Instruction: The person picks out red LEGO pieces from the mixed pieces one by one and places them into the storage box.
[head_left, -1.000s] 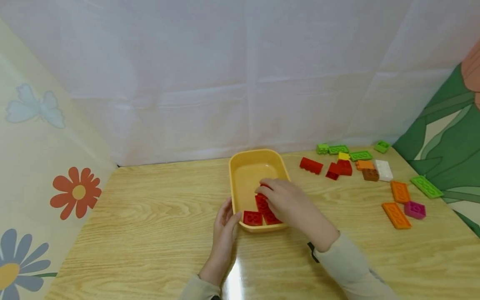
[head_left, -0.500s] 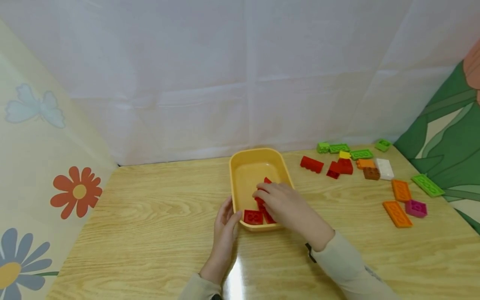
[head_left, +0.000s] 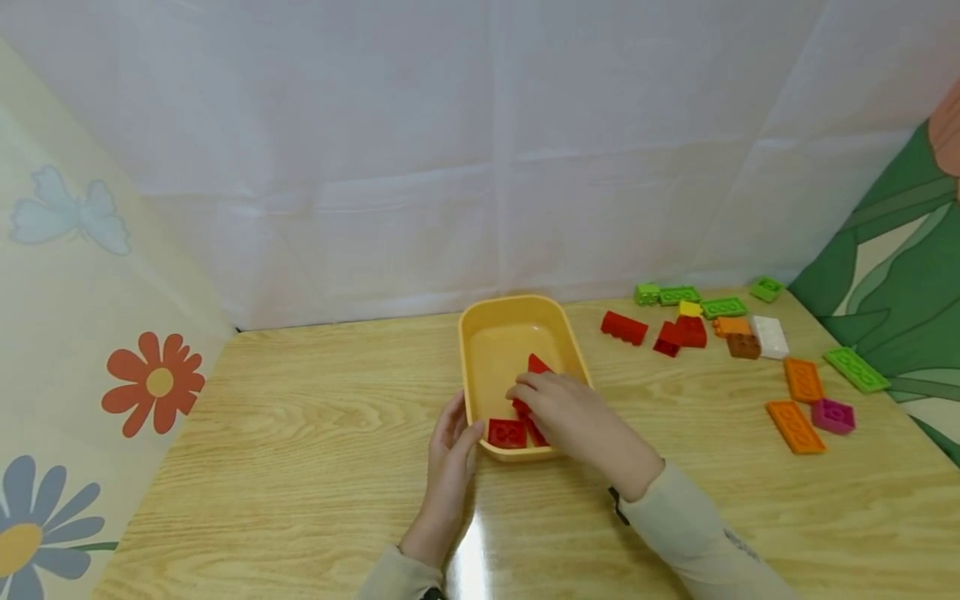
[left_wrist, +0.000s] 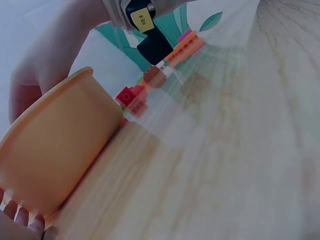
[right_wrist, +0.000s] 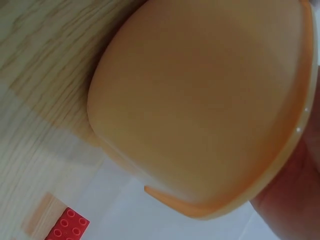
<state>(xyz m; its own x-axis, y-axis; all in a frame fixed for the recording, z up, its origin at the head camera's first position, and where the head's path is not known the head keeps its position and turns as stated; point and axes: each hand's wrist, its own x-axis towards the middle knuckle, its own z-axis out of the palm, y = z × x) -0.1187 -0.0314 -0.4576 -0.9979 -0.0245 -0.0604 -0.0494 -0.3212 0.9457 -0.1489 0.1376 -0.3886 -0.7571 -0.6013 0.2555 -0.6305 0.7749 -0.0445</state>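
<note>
My left hand [head_left: 448, 450] holds the near left side of a yellow-orange plastic tub [head_left: 517, 307], its thumb at the rim. In the left wrist view, several of its fingertips show low against the outer wall of the tub [left_wrist: 65, 145]. My right hand [head_left: 573, 417] reaches over the right rim into the tub, fingers curled down over red toy building bricks. One red brick [head_left: 537, 364] sticks out beyond the knuckles, and the hand covers most of the others. Another red brick [head_left: 507, 433] lies by the tub's near left corner.
Right of the tub on the wooden table [head_left: 315, 417] lie a long red brick [head_left: 624, 328], more red bricks [head_left: 692, 332], green plates [head_left: 855, 369], orange plates [head_left: 795, 427], a magenta brick [head_left: 833, 416] and a white brick [head_left: 769, 337]. A white cloth [head_left: 360, 167] hangs behind.
My right hand has shifted slightly down within the tub, and a red brick now stands up beyond its knuckles. My left hand keeps its hold on the tub.
</note>
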